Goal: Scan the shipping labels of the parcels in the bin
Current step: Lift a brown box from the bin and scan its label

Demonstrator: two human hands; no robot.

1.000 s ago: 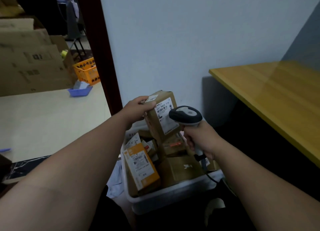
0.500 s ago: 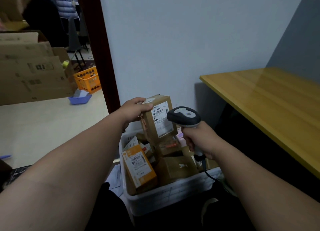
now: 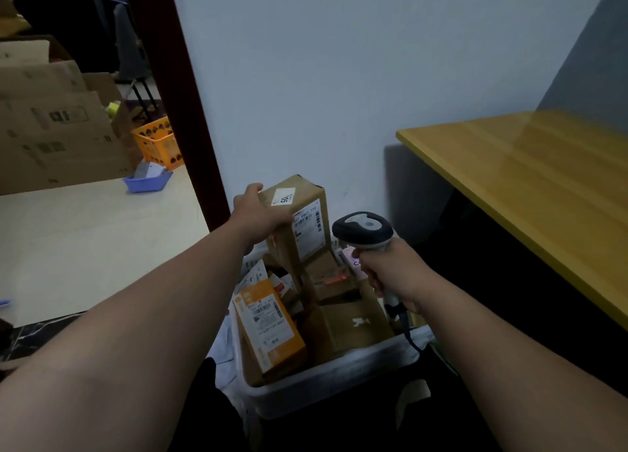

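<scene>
A white plastic bin on the floor holds several parcels. My left hand grips the top of a brown cardboard parcel held upright over the bin's far side, its white shipping label facing right. My right hand is closed around the handle of a grey and black barcode scanner, just right of that label. An orange parcel with a white label leans at the bin's left. Plain brown boxes fill the bin's right side.
A yellow wooden table juts out at the right, above the bin. A pale wall stands behind, with a dark red door frame to its left. Cardboard boxes, an orange basket and a blue tray lie beyond the doorway.
My left hand has turned the brown parcel and lowered it toward the bin, so its top sticker now shows. The scanner has stayed beside the label.
</scene>
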